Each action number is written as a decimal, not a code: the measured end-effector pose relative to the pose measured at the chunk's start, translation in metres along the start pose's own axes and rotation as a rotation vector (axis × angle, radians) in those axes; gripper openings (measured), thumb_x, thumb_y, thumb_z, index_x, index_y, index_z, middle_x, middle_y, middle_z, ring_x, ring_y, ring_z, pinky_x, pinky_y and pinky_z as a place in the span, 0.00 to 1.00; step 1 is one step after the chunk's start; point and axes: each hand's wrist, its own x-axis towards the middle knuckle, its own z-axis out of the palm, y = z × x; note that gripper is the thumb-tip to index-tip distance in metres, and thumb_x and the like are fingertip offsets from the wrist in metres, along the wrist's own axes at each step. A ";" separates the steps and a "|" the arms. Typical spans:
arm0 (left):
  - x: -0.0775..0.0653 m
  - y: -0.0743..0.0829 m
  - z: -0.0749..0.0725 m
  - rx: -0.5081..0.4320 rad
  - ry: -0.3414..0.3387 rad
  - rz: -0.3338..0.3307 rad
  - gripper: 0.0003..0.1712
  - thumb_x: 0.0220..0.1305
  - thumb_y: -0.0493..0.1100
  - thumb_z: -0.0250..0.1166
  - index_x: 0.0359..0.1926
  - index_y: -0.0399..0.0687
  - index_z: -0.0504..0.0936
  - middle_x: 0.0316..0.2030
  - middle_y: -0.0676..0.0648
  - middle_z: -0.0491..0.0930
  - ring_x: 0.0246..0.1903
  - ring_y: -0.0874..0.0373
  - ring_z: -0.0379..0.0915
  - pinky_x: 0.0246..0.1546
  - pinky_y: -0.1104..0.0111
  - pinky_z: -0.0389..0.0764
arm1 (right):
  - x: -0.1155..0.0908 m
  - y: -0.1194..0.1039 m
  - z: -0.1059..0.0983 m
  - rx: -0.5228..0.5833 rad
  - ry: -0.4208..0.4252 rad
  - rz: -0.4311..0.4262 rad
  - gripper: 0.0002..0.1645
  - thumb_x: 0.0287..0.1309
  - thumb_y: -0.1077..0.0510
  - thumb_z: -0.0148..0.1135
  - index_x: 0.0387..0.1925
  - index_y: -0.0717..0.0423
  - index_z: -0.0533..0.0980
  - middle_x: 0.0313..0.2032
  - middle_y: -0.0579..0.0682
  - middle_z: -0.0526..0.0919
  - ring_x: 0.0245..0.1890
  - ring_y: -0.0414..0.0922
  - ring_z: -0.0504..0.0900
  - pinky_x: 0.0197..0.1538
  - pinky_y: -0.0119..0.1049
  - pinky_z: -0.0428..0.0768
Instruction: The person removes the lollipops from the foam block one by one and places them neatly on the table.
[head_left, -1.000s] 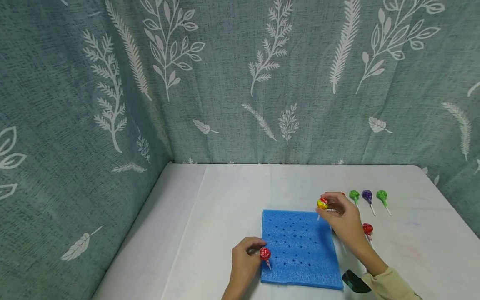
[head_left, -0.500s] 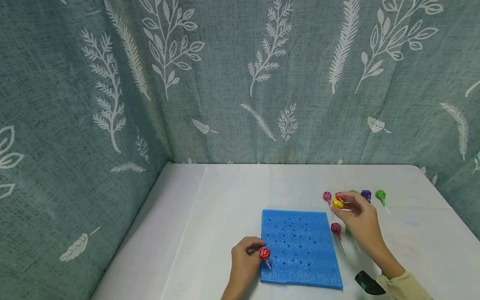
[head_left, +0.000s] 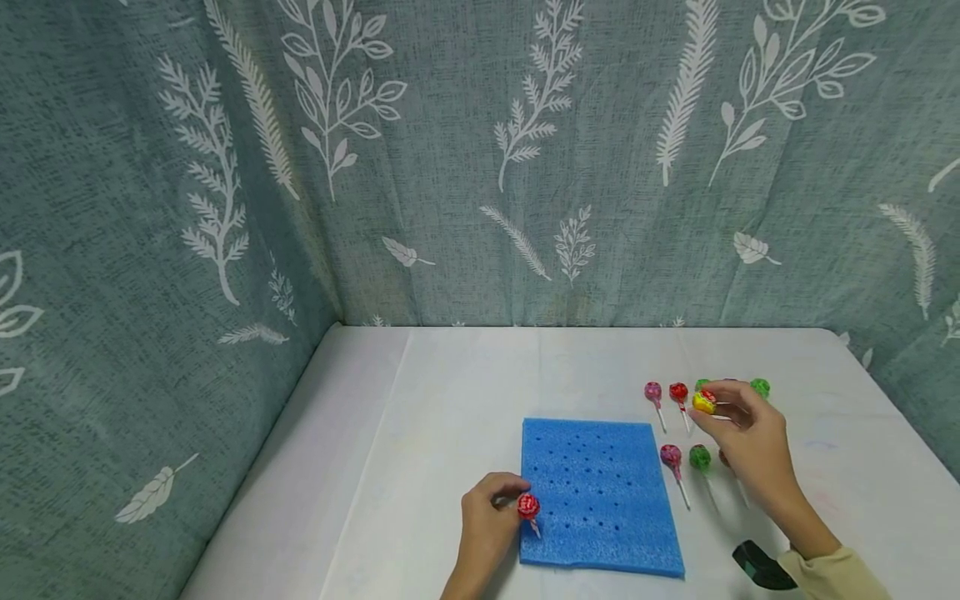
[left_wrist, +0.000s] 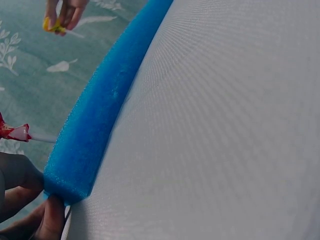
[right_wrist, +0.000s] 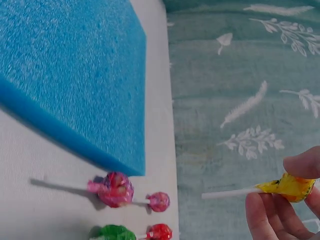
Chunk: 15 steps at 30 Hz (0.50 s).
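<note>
My right hand point(head_left: 753, 433) holds a yellow lollipop point(head_left: 704, 402) by its wrapped head, above the loose lollipops on the right. In the right wrist view its white stick point(right_wrist: 230, 193) points left, free of anything. At the left edge of a blue foam block point(head_left: 600, 500) with rows of small holes, my left hand point(head_left: 487, 521) pinches the foam between thumb and fingers. Beside those fingers a red lollipop point(head_left: 528, 506) stands with its stick in the foam, as the left wrist view shows.
Loose lollipops lie right of the foam: pink point(head_left: 653, 391) and red point(head_left: 678, 392) behind, another pink point(head_left: 671, 456) and a green point(head_left: 700, 457) nearer. The right hand partly covers several others. A patterned curtain point(head_left: 450, 167) hangs behind the white table point(head_left: 435, 392).
My right hand has moved right with the yellow lollipop, from the foam's far right corner to over the loose lollipops. The left hand and the red lollipop beside it have stayed put.
</note>
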 end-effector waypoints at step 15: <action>-0.001 0.004 -0.001 -0.028 0.007 0.011 0.16 0.40 0.23 0.66 0.29 0.45 0.85 0.32 0.51 0.82 0.33 0.59 0.79 0.37 0.69 0.79 | 0.002 0.002 -0.018 -0.073 0.026 0.030 0.23 0.57 0.58 0.64 0.53 0.62 0.72 0.46 0.54 0.75 0.39 0.24 0.71 0.39 0.13 0.71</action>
